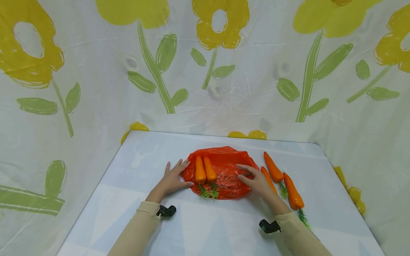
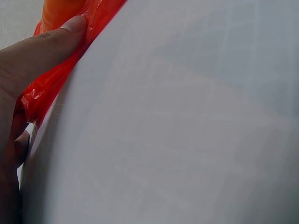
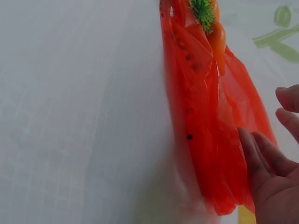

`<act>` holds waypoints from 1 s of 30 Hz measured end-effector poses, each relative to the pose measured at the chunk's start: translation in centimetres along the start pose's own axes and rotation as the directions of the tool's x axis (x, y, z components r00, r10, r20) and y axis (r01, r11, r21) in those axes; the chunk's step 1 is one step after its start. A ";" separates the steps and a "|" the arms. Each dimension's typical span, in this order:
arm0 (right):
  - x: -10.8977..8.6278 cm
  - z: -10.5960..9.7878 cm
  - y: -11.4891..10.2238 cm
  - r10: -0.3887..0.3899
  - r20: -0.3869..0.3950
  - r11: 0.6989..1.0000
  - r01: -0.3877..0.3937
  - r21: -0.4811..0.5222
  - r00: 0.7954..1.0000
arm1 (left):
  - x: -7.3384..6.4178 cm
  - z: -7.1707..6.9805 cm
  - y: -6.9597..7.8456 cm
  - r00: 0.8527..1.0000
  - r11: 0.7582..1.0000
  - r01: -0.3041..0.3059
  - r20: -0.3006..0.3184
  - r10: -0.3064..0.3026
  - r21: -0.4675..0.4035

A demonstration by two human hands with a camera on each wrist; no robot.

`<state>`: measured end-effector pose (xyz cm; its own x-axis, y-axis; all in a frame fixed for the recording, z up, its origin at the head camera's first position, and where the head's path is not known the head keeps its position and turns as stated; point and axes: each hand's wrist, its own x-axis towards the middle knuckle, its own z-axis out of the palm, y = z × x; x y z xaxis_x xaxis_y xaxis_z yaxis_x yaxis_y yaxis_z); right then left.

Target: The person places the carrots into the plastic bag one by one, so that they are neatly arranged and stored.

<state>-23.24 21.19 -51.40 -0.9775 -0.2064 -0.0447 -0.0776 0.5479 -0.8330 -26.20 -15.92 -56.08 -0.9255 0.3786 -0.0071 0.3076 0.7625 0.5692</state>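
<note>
A red plastic bag [image 1: 229, 177] lies spread on the table. On its left half two orange toy carrots [image 1: 200, 170] rest side by side, their green leafy tops [image 1: 209, 192] toward me. My left hand [image 1: 173, 177] touches the bag's left edge with fingers spread; in the left wrist view its thumb [image 2: 58, 44] lies against the red plastic. Over the bag's right part is my right hand [image 1: 256, 179], fingers slightly bent. The right wrist view shows some fingertips touching the bag [image 3: 205, 140], with other digits apart from it.
To the right of the bag lie three more carrots, one [image 1: 273, 167] at the back, one [image 1: 293, 192] farther right and one [image 1: 268, 177] partly behind my right hand. The white table [image 1: 205, 227] meets a flower-patterned curtain [image 1: 250, 92] at its far edge.
</note>
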 end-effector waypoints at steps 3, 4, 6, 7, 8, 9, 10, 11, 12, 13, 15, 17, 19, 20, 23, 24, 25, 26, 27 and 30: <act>-0.3 -0.3 0.1 0.005 0.003 1.000 -0.005 0.008 1.000 | 0.0 0.0 0.1 1.000 1.000 -0.006 -0.002 0.006 0.005; -0.4 -0.4 0.2 0.003 0.004 1.000 -0.003 0.009 1.000 | 0.0 0.0 0.1 1.000 1.000 -0.006 -0.001 0.006 0.007; -0.6 -0.7 0.2 0.006 0.002 1.000 -0.006 0.010 1.000 | -0.1 -0.1 0.1 1.000 1.000 -0.006 -0.004 0.006 0.002; -0.7 -0.8 0.3 0.000 0.004 1.000 0.000 0.009 1.000 | -0.1 -0.1 0.2 1.000 1.000 -0.001 -0.002 0.001 0.002; -0.8 -0.9 0.3 -0.004 0.004 1.000 0.004 -0.002 1.000 | -0.1 -0.1 0.2 1.000 1.000 0.002 -0.001 -0.002 0.003; -0.8 -1.0 0.4 -0.004 0.004 1.000 0.004 -0.016 1.000 | -0.1 -0.1 0.2 1.000 1.000 0.006 0.000 -0.006 0.004; -0.9 -1.1 0.5 -0.002 0.003 1.000 0.002 -0.021 1.000 | -0.1 -0.1 0.2 1.000 1.000 0.011 0.003 -0.011 0.003; -0.9 -1.2 0.6 -0.001 0.001 1.000 0.001 -0.024 1.000 | -0.1 -0.1 0.2 1.000 1.000 0.009 0.002 -0.009 0.001; -1.0 -1.3 0.7 -0.005 0.001 1.000 0.005 -0.028 1.000 | -0.1 -0.1 0.2 1.000 1.000 0.013 0.005 -0.013 0.003; -1.0 -1.4 0.8 -0.010 0.002 1.000 0.010 -0.029 1.000 | -0.1 -0.1 0.1 1.000 1.000 0.018 0.009 -0.018 0.007; -1.1 -1.5 0.9 -0.017 0.002 0.999 0.017 -0.036 1.000 | -0.1 0.0 0.1 1.000 1.000 0.016 0.008 -0.016 0.007; -1.3 -1.6 1.0 -0.018 -0.006 0.999 0.018 -0.038 1.000 | -0.1 0.0 0.1 1.000 1.000 0.019 0.008 -0.019 0.008; -1.4 -1.8 1.1 -0.025 -0.014 0.999 0.024 -0.043 1.000 | -0.1 0.0 0.1 1.000 1.000 0.021 0.009 -0.021 0.007; -1.5 -1.9 1.2 -0.031 -0.017 0.998 0.031 -0.047 0.999 | -0.1 0.0 0.0 1.000 1.000 0.019 0.008 -0.019 0.004; -1.6 -2.3 1.3 -0.049 -0.032 0.998 0.048 -0.040 0.998 | 0.0 0.1 0.0 1.000 1.000 0.021 0.009 -0.021 -0.001; -1.7 -2.5 1.4 -0.056 -0.034 0.998 0.055 -0.032 0.998 | 0.0 0.1 0.0 1.000 1.000 0.020 0.009 -0.020 -0.003; -1.8 -2.7 1.4 -0.061 -0.036 0.998 0.060 -0.025 0.997 | 0.0 0.1 0.0 1.000 1.000 0.020 0.009 -0.020 -0.003; -1.8 -2.8 1.5 -0.060 -0.036 0.998 0.059 -0.017 0.998 | 0.0 0.1 0.0 1.000 1.000 0.022 0.009 -0.022 -0.003; -1.9 -3.0 1.5 -0.056 -0.036 0.998 0.056 -0.007 0.998 | 0.0 0.1 0.0 1.000 1.000 0.022 0.010 -0.022 -0.002; -2.0 -3.4 1.6 -0.037 -0.026 0.999 0.037 0.010 0.999 | 0.0 0.1 0.0 1.000 1.000 0.020 0.011 -0.020 -0.004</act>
<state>-22.03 25.20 -50.74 -0.9788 -0.2050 0.0003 -0.1116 0.5316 -0.8396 -26.19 -15.87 -56.14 -0.9291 0.3687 -0.0273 0.2878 0.7676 0.5726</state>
